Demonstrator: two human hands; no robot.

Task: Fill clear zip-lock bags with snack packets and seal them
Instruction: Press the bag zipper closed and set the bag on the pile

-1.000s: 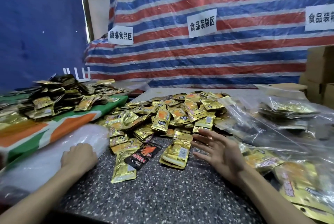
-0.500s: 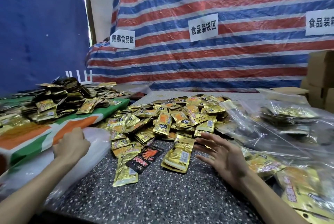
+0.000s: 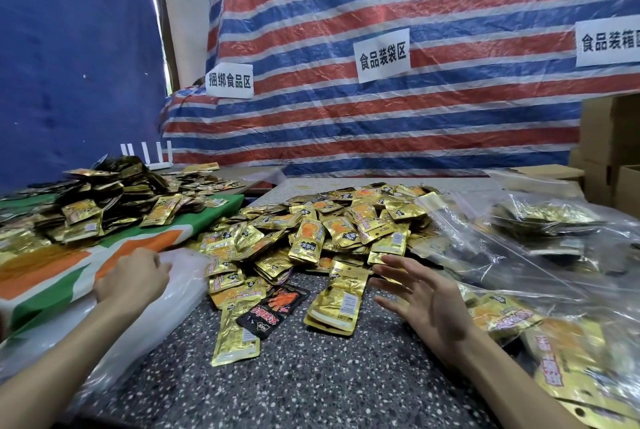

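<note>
A heap of gold snack packets (image 3: 332, 231) covers the middle of the speckled table (image 3: 311, 376). One black packet (image 3: 273, 310) lies at its near edge. My left hand (image 3: 133, 278) rests with curled fingers on a stack of clear zip-lock bags (image 3: 173, 297) at the left; whether it pinches a bag is hidden. My right hand (image 3: 426, 300) hovers with fingers spread, just right of a small gold stack (image 3: 337, 304), holding nothing. Filled clear bags (image 3: 540, 321) lie at the right.
A second pile of gold packets (image 3: 104, 203) sits on a green, orange and white cloth (image 3: 69, 269) at the left. More bagged packets (image 3: 547, 224) lie at the back right, with cardboard boxes (image 3: 609, 151) behind. A striped tarp (image 3: 381, 116) hangs behind the table.
My left hand has moved forward and up along the stack of clear bags. My right hand has stayed spread beside the small gold stack.
</note>
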